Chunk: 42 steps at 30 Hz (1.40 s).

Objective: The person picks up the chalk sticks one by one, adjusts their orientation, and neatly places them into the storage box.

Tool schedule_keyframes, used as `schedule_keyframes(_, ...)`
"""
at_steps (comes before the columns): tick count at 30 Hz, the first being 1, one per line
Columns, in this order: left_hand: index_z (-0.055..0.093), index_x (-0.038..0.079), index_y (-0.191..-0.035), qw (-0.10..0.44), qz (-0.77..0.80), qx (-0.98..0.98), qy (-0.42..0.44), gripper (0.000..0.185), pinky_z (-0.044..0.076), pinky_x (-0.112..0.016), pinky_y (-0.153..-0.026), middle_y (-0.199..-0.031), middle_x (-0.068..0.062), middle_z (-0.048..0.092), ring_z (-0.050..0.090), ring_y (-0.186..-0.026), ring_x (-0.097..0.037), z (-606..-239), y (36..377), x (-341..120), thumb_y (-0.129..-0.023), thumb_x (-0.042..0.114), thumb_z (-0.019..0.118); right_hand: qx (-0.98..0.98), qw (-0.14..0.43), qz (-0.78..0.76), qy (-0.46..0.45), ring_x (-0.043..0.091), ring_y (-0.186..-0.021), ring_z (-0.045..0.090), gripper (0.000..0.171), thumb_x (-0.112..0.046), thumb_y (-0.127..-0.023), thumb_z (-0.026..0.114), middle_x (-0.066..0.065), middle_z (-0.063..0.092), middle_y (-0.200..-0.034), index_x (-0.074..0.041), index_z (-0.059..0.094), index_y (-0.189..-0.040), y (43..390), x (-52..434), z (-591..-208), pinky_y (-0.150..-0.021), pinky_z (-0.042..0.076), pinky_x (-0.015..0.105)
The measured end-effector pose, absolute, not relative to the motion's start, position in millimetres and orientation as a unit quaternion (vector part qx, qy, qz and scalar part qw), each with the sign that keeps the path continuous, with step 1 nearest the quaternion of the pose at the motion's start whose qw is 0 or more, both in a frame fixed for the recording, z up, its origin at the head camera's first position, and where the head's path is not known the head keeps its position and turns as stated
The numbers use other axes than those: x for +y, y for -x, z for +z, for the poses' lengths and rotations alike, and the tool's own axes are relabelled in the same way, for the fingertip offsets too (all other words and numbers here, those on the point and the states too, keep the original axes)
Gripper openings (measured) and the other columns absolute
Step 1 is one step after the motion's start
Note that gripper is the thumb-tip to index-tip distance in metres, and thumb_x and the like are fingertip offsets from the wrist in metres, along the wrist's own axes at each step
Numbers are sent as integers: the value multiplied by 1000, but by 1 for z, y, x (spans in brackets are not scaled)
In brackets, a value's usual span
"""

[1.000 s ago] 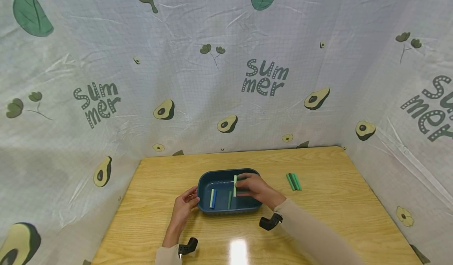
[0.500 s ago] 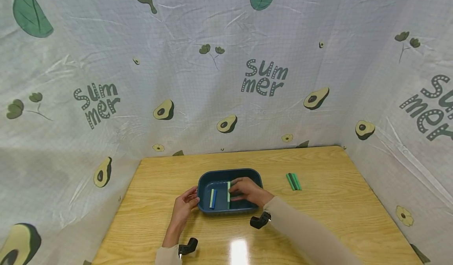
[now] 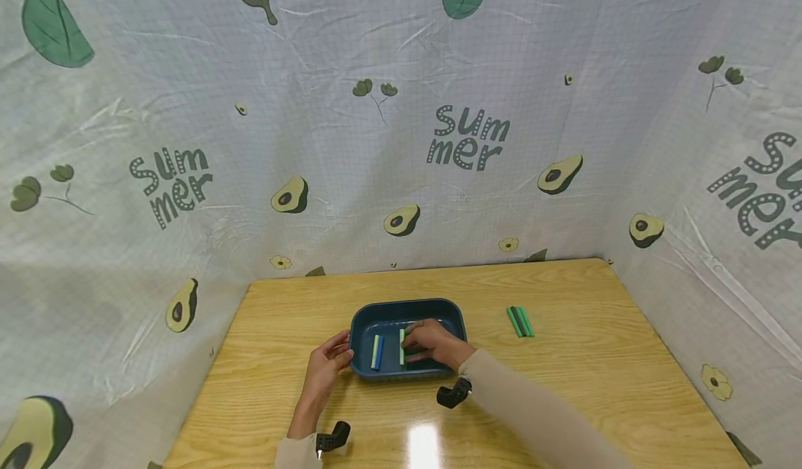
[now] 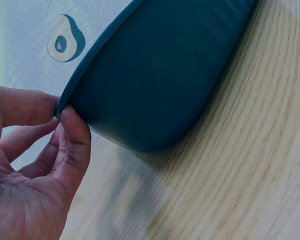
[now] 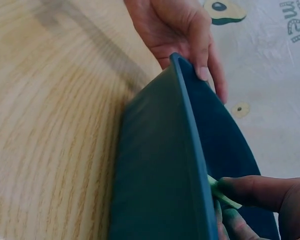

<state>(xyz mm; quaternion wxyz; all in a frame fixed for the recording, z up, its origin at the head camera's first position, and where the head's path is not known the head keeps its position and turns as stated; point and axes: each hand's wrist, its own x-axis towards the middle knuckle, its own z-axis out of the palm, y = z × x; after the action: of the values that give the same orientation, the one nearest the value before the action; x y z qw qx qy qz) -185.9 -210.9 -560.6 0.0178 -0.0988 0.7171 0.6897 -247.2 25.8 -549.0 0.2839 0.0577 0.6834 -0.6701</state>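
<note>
A dark blue plastic tray [image 3: 407,376] stands on the table in the head view. My left hand [image 3: 327,361] pinches its left rim between thumb and fingers, as the left wrist view also shows. Over the tray's middle, my right hand [image 3: 435,342] holds a pale green stick [image 3: 402,347] by thumb and fingertips, down inside the walls. In the right wrist view the tray's side hides part of this stick [image 5: 225,192]. To its left inside the tray, a pale yellow-green stick [image 3: 374,351] and a blue stick [image 3: 379,353] lie side by side. A dark green stick is hidden now.
Several green and dark sticks [image 3: 520,321] lie together on the wooden table [image 3: 564,385], right of the tray. A printed white sheet [image 3: 351,163] surrounds the table at the back and sides.
My right hand has moved left and lower into the tray with the pale green stick, over the spot where the dark green stick showed. My left hand stays at the rim.
</note>
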Motion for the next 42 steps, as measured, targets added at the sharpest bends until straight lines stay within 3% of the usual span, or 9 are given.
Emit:
schedule_keyframes(10,52,-4,-138,13,694,713,97,47,54,-19,-74,-130,-26,54,58,-104,-15,-562,186,-212,-91,-7,59,687,275,-670,-51,21,-76,68,32,4,-83,67,15,68,-93,4,58,-114,246,24,-553,-72,60,43)
schedule_keyframes(20,52,-3,-139,15,694,713,98,47,54,-18,-74,-131,-25,54,57,-106,-17,-562,186,-212,-92,-6,59,679,252,-690,14,28,-94,68,39,-5,-89,66,19,64,-107,5,55,-124,241,41,-538,-82,58,45)
schedule_keyframes(33,52,-1,-139,18,693,713,101,48,53,-18,-75,-132,-22,55,56,-105,-14,-559,186,-211,-92,-4,59,701,159,-695,9,18,-91,67,31,-9,-92,65,13,66,-108,0,58,-121,234,80,-508,-83,58,43)
schedule_keyframes(42,52,-2,-139,14,696,711,95,48,54,-20,-75,-132,-25,54,56,-112,-27,-563,187,-213,-91,-6,59,722,100,-685,6,32,-103,66,36,-8,-94,63,17,63,-114,1,55,-128,231,117,-490,-93,54,46)
